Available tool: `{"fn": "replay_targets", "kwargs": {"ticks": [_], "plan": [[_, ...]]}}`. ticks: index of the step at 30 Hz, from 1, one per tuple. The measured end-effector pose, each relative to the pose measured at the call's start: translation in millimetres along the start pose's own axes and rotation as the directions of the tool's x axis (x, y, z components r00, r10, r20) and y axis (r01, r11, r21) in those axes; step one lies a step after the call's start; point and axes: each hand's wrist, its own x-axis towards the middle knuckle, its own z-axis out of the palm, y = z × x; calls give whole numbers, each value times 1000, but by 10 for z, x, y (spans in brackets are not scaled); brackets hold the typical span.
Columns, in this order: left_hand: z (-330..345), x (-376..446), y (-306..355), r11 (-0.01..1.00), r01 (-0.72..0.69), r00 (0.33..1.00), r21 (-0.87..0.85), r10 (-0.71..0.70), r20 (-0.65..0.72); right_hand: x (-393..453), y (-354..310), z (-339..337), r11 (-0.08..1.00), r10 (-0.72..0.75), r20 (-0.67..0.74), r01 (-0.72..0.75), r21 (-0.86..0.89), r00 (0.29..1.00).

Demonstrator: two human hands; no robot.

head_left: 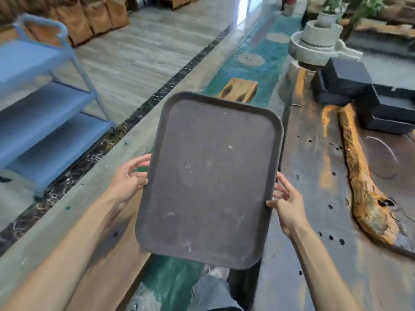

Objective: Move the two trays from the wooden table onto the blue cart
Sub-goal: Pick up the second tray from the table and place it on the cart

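I hold a dark brown rectangular tray point(208, 176) in the air in front of me, its long side pointing away. My left hand point(130, 178) grips its left rim and my right hand point(285, 203) grips its right rim. The tray hangs over the gap between the floor ledge and the dark wooden table point(314, 198) on the right. The blue cart point(45, 104), with three shelves, stands at the far left. I see only this one tray.
Black boxes point(345, 86) and a stone mill point(318, 46) sit at the table's far end. A wooden block point(240, 89) lies beyond the tray on a green strip. A dark marble floor border point(125, 129) runs diagonally between me and the cart. My leg shows below the tray.
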Motion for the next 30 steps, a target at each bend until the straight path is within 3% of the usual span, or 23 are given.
{"fn": "replay_targets", "kwargs": {"ticks": [8,16,30], "plan": [[-1502,-1649,-575,995,-37,976,-91,16,-217,-1039,204,1164,993,-88,208,103,-65,974],[-2621,-3184,-1122,986,-63,910,-158,-8,-415,-2191,548,2086,988,-64,379,111,-103,923],[-3917,-3969,-1629,966,-97,797,-238,-68,-600,-2811,919,3631,981,15,535,90,-170,845]]}}
